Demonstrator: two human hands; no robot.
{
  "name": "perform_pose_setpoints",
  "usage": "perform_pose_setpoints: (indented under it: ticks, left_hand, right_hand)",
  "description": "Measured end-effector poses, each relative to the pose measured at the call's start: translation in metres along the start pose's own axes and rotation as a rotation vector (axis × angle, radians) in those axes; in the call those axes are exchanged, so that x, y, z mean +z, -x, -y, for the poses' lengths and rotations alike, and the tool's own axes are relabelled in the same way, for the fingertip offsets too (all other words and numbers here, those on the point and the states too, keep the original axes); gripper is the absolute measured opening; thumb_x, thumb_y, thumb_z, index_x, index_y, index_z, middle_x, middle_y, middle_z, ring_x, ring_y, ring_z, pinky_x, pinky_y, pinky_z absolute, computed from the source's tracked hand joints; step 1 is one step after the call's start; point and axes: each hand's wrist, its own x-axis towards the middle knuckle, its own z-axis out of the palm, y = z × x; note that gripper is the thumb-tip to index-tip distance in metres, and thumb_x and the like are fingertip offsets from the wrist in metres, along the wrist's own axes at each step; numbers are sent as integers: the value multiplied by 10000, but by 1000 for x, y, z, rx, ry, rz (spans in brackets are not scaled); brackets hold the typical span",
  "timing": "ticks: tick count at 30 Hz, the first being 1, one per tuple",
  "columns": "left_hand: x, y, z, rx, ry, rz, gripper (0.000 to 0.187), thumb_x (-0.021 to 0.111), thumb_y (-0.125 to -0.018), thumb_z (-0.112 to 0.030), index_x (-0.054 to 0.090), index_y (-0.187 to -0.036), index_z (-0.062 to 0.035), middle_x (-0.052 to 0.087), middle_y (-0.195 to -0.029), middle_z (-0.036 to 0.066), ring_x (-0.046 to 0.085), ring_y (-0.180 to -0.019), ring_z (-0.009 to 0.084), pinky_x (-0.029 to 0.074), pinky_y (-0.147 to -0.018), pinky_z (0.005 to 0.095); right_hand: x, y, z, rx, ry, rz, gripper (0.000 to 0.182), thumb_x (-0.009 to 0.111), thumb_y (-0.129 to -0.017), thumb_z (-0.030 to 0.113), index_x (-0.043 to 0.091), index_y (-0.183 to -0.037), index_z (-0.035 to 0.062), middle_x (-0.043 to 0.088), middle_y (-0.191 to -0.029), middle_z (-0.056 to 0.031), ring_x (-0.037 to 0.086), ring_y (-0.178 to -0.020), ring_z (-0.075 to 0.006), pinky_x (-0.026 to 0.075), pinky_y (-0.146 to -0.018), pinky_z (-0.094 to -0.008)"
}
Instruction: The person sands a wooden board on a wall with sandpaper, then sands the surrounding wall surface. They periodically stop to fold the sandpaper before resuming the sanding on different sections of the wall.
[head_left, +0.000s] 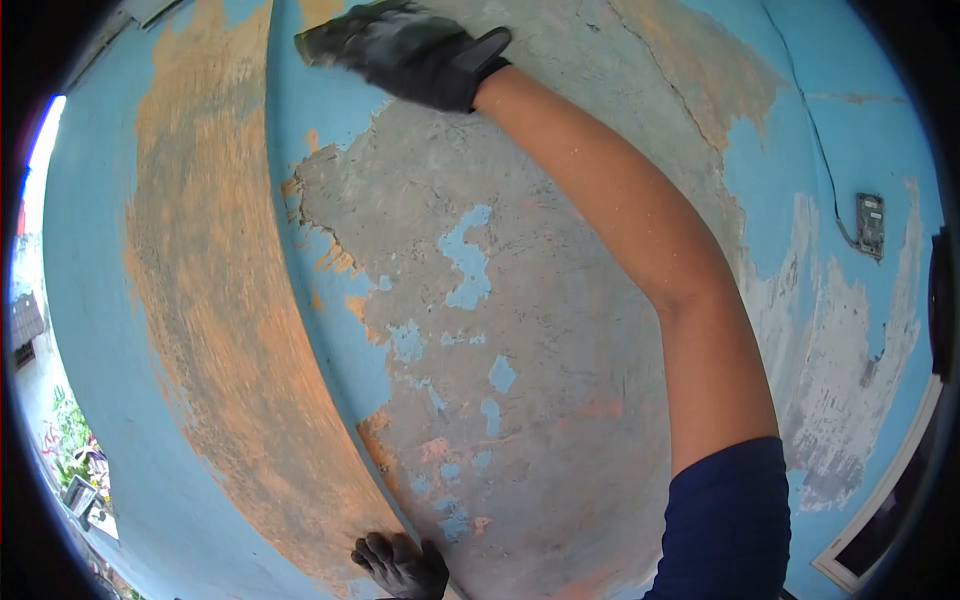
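A weathered wall is filling almost the whole view, its blue paint peeling away to show wide patches of bare grey plaster and streaks of orange undercoat. The person's right hand, wearing a black work glove, is reaching high up and pressing against the wall near the top edge, where grey plaster meets blue paint; the fingers are pointing left and look closed around something dark and blurred, though whether it is a tool cannot be told. The bare right forearm is stretching diagonally down to a navy sleeve at the lower right. The left hand, also in a black glove, is resting at the bottom edge with its fingers spread flat against the wall, gripping nothing. A small grey electrical box is sitting on the wall far to the right, with a thin cable running up from it.
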Motion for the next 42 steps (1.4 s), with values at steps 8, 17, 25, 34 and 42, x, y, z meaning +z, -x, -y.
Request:
perform_pose_setpoints:
  ticks: [8,17,25,34,42]
  left_hand:
    - [-14,-9,-3,158,67,-211,478,717,-866,-229,532,-1263,-35,554,-1175,342,522,-1057,515,365,-843,694]
    - [-10,-9,-7,107,67,-193,362,738,-854,-250,582,-1099,-35,571,-1129,319,528,-1061,511,373,-861,680]
    - [-10,-9,-3,175,9,-280,413,747,-837,-239,566,-1152,-41,563,-1132,300,531,-1036,494,388,-816,644]
    - [-19,-18,-6,134,117,-249,322,720,-852,-236,593,-1085,-54,563,-1104,262,529,-1021,466,380,-818,621]
    - [-21,-20,-6,159,85,-271,287,717,-849,-230,598,-1035,-47,557,-1061,250,526,-972,440,373,-794,589]
  right_hand:
    - [-66,26,-132,753,833,-294,832,346,-1006,681,303,-1634,137,265,-1710,-79,291,-1543,-276,221,-1258,-432]
    - [-74,0,-152,992,1232,-16,587,339,-1112,409,334,-1637,144,319,-1707,-113,355,-1541,-298,365,-1200,-363]
    - [-24,7,-38,163,2179,-94,699,318,-1088,553,334,-1628,110,304,-1707,-111,290,-1561,-299,244,-1275,-415]
    - [9,2,-54,4,1254,-376,484,348,-1102,421,471,-1409,67,462,-1249,-84,444,-1090,-211,378,-917,-344]
    - [-12,-8,-85,-134,2234,-538,364,375,-1115,303,592,-1215,28,602,-842,-61,581,-672,-132,498,-598,-280]
